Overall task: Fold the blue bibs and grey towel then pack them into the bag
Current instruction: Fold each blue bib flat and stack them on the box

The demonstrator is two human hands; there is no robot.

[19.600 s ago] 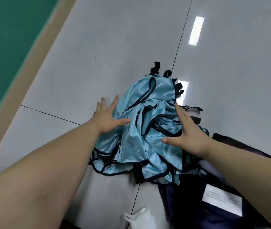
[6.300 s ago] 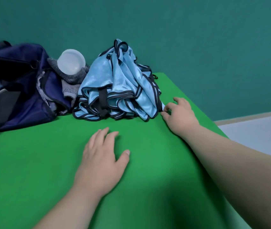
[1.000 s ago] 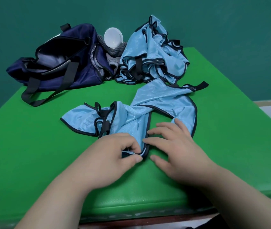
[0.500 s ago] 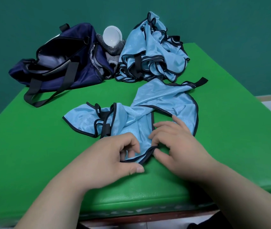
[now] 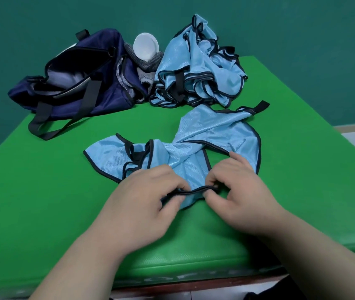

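**Straightening one bib before any fold is made**

Both hands work near the front edge of the green table (image 5: 42,180). The left hand (image 5: 142,208) pinches the black hem (image 5: 194,190) of a single blue bib (image 5: 222,135) between the thumb and curled fingers. The right hand (image 5: 243,198) pinches the same hem just beside it, so a short piece of hem is stretched between the two. The rest of this bib lies on the table beyond the hands. It is twisted in the middle, with one part spread to the left and one to the right, and a black tab (image 5: 261,106) at its far right corner.

I judge that the step in hand is the folding of a bib, at its very beginning, because the cloth is not flat and no fold is made. The next move probably calls for drawing the hem apart to take out the twist. After that the bib must lie flat so its edges can meet. The cloth looks thin and smooth, so it may slip.

Now the count: two hands, and one bib lying apart. Farther back is one heap of blue bibs (image 5: 196,66). Its many black edges suggest several, but I cannot tell the number. At its left side is one grey towel (image 5: 150,62) with one white round thing (image 5: 146,47) on it. At the far left stands one dark blue bag (image 5: 111,96) with its mouth open.
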